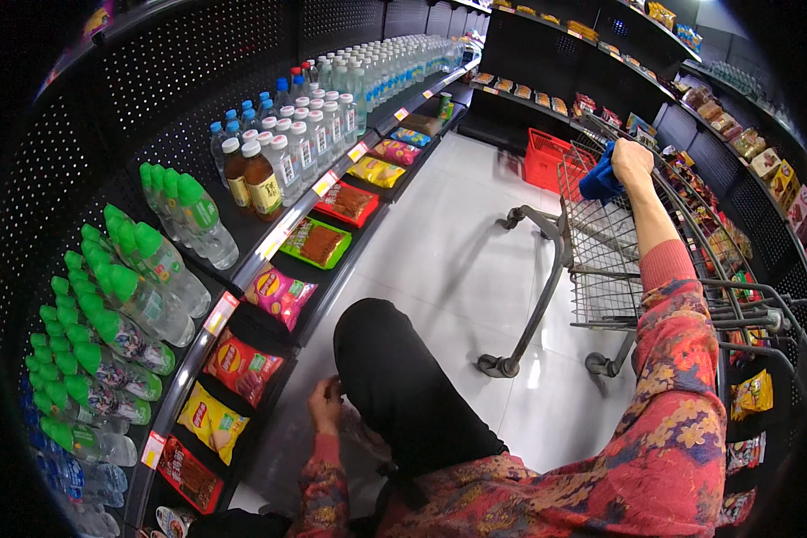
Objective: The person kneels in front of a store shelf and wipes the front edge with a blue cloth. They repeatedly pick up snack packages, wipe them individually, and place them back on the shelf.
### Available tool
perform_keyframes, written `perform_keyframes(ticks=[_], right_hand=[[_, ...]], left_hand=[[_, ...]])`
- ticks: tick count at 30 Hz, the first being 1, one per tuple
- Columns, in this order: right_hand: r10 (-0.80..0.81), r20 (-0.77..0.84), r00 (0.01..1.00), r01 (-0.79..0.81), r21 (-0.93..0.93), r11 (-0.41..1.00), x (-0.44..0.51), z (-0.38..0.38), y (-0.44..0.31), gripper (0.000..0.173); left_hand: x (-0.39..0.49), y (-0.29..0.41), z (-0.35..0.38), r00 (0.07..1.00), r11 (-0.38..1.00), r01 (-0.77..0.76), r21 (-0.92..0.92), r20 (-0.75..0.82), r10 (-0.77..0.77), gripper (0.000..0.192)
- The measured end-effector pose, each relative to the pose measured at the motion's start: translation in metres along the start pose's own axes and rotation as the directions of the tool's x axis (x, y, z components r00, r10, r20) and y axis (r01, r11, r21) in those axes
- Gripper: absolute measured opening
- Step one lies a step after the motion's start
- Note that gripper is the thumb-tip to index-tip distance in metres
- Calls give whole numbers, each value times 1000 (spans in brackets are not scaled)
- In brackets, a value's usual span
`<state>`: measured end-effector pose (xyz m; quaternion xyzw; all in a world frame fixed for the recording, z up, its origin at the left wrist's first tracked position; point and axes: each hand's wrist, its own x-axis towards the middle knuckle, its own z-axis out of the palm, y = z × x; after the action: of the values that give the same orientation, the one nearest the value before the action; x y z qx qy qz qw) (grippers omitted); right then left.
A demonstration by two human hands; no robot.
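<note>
My right hand is stretched out over the wire shopping cart, fingers closed around a bunched blue cloth. The cloth hangs at the near side of the cart basket. Down beside my bent knee in black trousers, my left hand has its fingers curled. The knee partly covers those fingertips, so I cannot make out whether anything is in them. Close to the left hand, a red bag of Lay's chips and a yellow chip bag lie on the bottom shelf.
Green-capped bottles and clear white-capped bottles crowd the shelf at left, above a price-tag rail. A red shopping basket stands on the tiled floor behind the cart. Snack shelves line the right side.
</note>
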<state>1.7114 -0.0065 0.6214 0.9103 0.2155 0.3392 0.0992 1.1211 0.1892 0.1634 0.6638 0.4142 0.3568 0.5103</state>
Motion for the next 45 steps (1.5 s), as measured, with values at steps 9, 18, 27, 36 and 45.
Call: perform_keyframes(ticks=[9, 18, 27, 36, 45], right_hand=[[48, 19, 999, -48, -19, 999, -18, 5, 44, 25], [88, -17, 996, -89, -34, 995, -42, 12, 96, 24], [93, -67, 993, -96, -49, 994, -51, 26, 127, 26], [-8, -82, 997, -7, -189, 982, -32, 68, 160, 28], [-48, -3, 999, 46, -197, 979, -18, 86, 182, 31]], left_hand=[[-3, 0, 8, 999, 1000, 10, -22, 32, -10, 17], [-11, 4, 24, 997, 994, -65, 91, 47, 61, 13], [-58, -34, 56, 988, 882, 137, 451, -127, -88, 12], [-107, -46, 88, 743, 859, 499, -111, 565, -359, 14], [-145, -34, 123, 481, 773, 632, -44, 805, -348, 19]])
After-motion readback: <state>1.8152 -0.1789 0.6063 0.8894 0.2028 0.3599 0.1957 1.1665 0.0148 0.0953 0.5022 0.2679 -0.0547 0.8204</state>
